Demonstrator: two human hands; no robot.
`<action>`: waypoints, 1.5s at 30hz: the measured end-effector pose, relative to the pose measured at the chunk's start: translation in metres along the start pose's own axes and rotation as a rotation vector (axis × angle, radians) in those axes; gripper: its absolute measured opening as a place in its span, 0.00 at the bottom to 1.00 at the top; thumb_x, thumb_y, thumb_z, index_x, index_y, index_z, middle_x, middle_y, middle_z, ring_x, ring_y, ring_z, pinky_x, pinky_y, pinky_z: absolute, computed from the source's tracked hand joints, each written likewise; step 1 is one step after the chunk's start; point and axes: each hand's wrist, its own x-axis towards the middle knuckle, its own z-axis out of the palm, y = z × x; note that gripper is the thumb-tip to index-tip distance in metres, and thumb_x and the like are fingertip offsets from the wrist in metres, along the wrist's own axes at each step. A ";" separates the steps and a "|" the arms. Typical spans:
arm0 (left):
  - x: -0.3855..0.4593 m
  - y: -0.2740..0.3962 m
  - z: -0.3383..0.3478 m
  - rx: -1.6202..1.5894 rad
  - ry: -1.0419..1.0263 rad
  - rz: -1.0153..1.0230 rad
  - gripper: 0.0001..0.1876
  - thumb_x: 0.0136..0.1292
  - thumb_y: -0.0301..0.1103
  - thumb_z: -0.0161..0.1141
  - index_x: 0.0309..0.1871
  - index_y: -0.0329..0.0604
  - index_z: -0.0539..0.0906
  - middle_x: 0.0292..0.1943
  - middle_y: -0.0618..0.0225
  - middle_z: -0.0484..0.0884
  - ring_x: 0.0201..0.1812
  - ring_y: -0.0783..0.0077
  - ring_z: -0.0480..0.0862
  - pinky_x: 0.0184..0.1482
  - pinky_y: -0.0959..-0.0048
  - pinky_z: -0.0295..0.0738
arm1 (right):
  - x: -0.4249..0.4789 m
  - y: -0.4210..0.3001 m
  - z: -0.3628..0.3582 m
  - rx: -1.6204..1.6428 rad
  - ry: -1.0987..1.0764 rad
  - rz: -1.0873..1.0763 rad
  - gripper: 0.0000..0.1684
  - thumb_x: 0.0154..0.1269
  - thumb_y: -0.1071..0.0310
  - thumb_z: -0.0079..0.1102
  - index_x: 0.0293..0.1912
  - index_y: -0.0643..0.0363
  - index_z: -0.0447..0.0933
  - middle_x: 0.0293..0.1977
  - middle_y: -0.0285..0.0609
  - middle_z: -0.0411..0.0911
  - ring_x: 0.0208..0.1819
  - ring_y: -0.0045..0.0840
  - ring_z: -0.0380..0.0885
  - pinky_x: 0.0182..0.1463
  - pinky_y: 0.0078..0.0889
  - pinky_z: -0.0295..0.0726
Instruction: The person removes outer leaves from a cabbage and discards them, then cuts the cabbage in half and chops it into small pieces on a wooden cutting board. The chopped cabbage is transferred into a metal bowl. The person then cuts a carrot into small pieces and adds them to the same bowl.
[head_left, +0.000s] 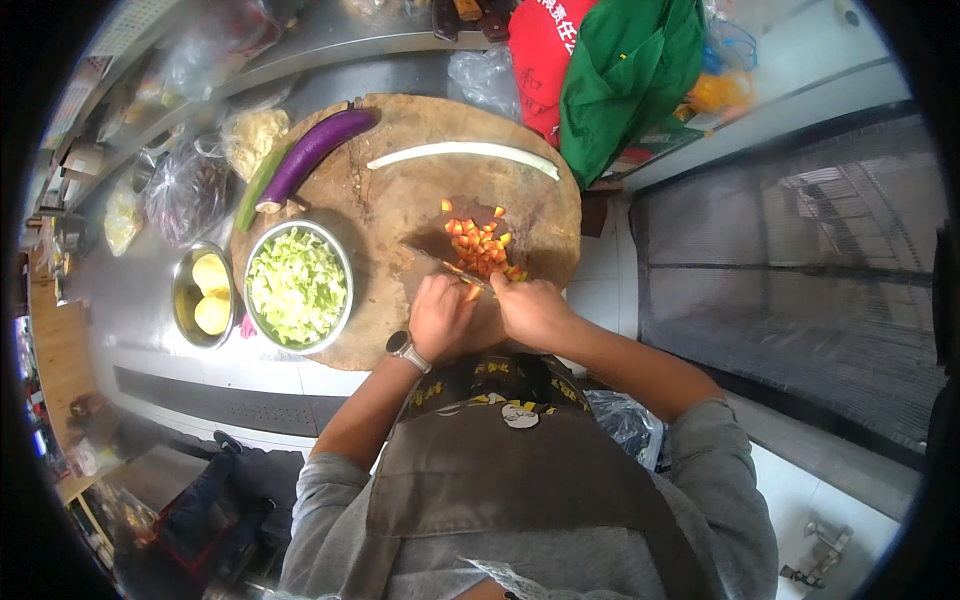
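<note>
On the round wooden chopping board (397, 202), my right hand (531, 311) grips a kitchen knife (431, 256), its blade angled up and to the left. Close by on the blade's near side, the bent fingers of my left hand (439, 311) hold a carrot piece (473, 292), mostly covered by the hand. Diced carrot (476, 244) lies in a loose pile beyond the knife, with a few cubes apart from it. Farther back rests a pale scallion stalk (465, 148). A steel bowl (349, 292) of chopped green leaves (296, 289) stands at the board's left.
A purple eggplant (315, 154) and a long green vegetable (260, 187) lie at the board's left edge. Beside it, a small bowl (180, 300) holds peeled potatoes (211, 311). Plastic bags (187, 195) sit farther left. Red (544, 67) and green cloth (630, 82) hang at the back right.
</note>
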 end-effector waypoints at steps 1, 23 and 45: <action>-0.001 0.000 0.000 0.000 -0.004 -0.005 0.12 0.49 0.25 0.66 0.37 0.39 0.77 0.38 0.59 0.76 0.39 0.54 0.74 0.42 0.62 0.71 | -0.002 -0.001 -0.002 0.006 0.011 -0.019 0.17 0.49 0.75 0.52 0.42 0.67 0.66 0.23 0.52 0.79 0.27 0.45 0.81 0.31 0.44 0.79; -0.004 -0.002 0.002 0.014 0.009 0.001 0.11 0.49 0.25 0.67 0.35 0.40 0.77 0.36 0.58 0.74 0.37 0.52 0.72 0.39 0.60 0.69 | -0.007 -0.009 -0.012 0.073 -0.037 0.045 0.18 0.50 0.73 0.53 0.43 0.68 0.67 0.25 0.53 0.79 0.28 0.44 0.81 0.32 0.46 0.78; -0.006 -0.003 -0.005 0.002 -0.007 0.003 0.13 0.48 0.24 0.67 0.37 0.39 0.76 0.39 0.58 0.76 0.40 0.53 0.73 0.43 0.62 0.70 | -0.007 -0.017 -0.013 0.026 -0.059 0.012 0.16 0.50 0.75 0.53 0.41 0.67 0.66 0.23 0.52 0.79 0.28 0.45 0.81 0.31 0.43 0.79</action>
